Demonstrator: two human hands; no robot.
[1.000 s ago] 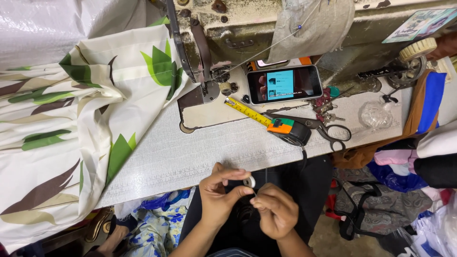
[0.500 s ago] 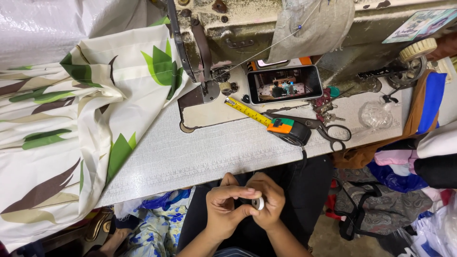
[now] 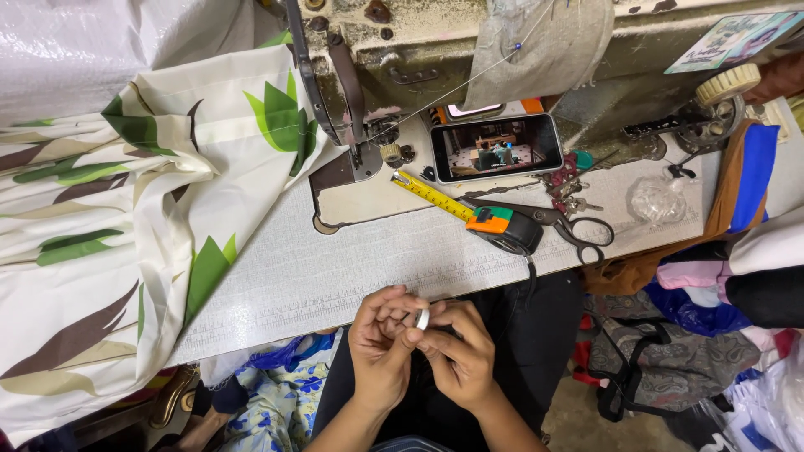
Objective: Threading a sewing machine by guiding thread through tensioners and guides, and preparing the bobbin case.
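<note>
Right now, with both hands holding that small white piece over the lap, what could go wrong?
1. The small white piece is pinched between the left hand and the right hand past the table edge; if it slips, it may drop among the clutter below.
2. The scissors lie close by, so a blind reach might meet the blades.

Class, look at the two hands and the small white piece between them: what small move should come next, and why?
Probably steady the small white round piece with the left hand while the right hand works it. Both hands pinch it together below the table edge, in front of the sewing machine; what it is stays too small to tell.
</note>
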